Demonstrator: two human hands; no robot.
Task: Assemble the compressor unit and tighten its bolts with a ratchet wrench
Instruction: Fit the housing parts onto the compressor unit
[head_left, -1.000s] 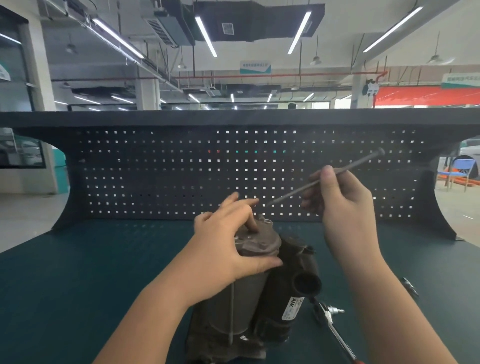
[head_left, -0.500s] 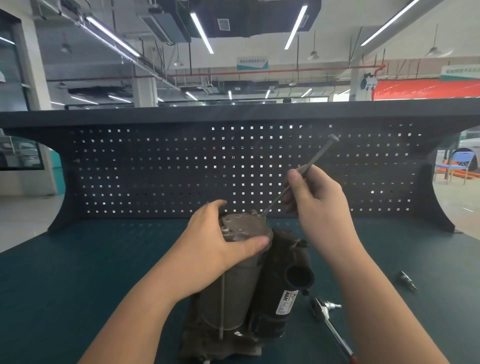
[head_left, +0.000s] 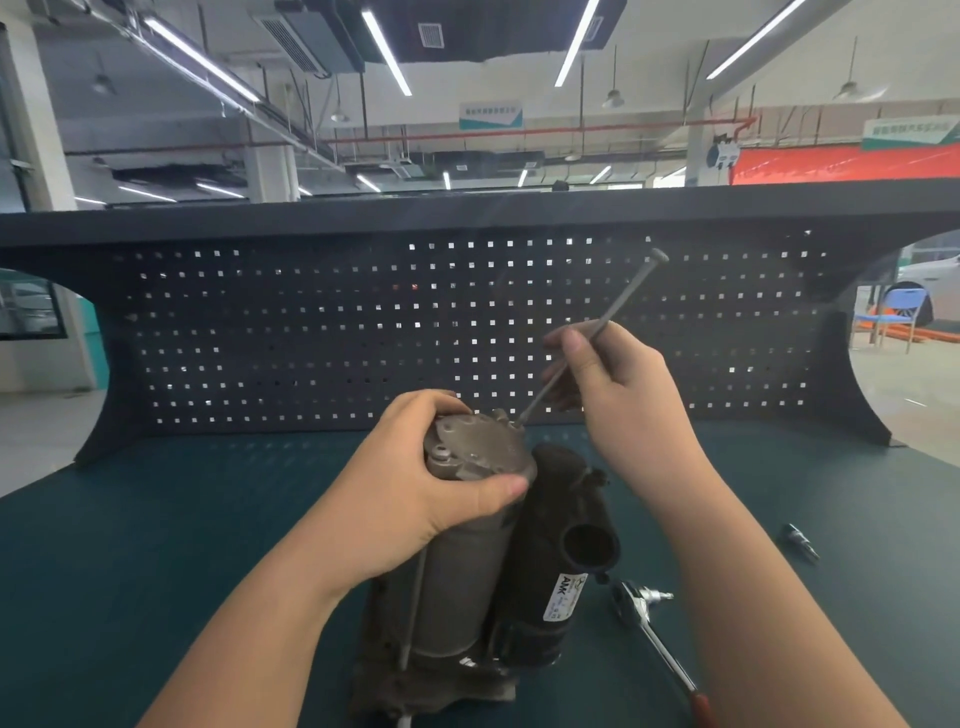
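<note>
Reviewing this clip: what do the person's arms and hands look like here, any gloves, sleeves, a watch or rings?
Both are bare. The left hand and the right hand wear no gloves, and no rings show on the fingers in view. Both forearms are uncovered down to the bottom edge of the picture, with no sleeve, cuff, watch or wristband in sight. No markings or tape show on either arm.

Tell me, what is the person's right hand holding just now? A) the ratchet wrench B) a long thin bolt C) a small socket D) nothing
B: the right hand pinches a long bolt, its lower tip at the compressor's top cap; the ratchet wrench lies on the bench.
</note>
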